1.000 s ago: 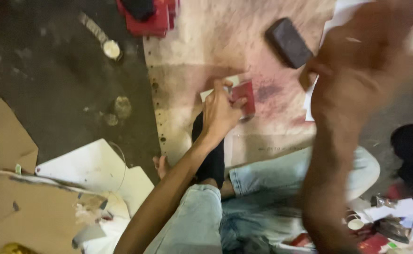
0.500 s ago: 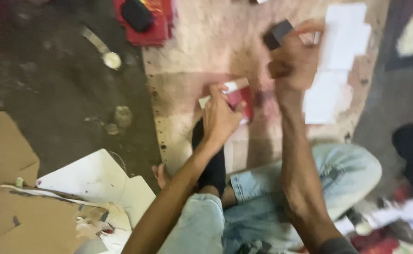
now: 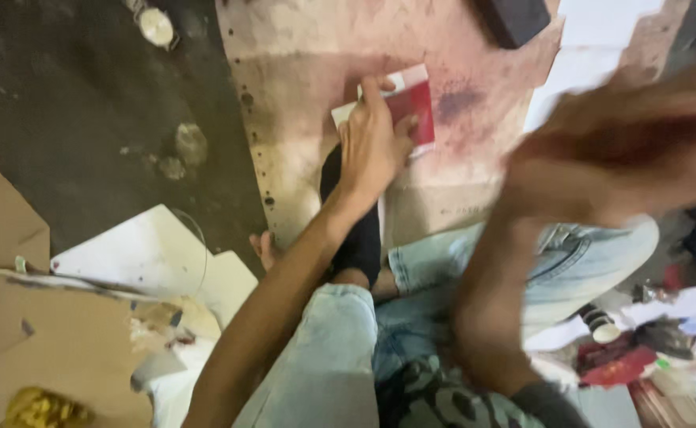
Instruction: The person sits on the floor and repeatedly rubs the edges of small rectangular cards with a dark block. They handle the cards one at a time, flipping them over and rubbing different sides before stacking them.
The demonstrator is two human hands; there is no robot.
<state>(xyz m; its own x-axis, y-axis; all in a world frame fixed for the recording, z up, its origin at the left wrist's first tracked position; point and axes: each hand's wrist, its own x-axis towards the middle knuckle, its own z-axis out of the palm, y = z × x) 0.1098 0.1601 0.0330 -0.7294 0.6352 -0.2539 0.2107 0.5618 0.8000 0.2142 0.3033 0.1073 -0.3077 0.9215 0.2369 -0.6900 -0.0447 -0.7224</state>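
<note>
While person sits cross-legged in light jeans (image 3: 324,349), right hand (image 3: 633,150) sweeps back toward body, blurred mid-swing; half second ago it was raised over board gripping dark block. Whether its fingers are closed or holding anything now, cannot tell. Left hand (image 3: 371,147) unchanged: palm flat, fingers spread, pressing red-and-white card (image 3: 411,103) onto stained pinkish board (image 3: 300,87). Dark block (image 3: 514,17) now lies on board's far edge, well apart from card. White sheets (image 3: 585,55) beside it. Judgement: pressing stroke ended, card kept pinned.
</note>
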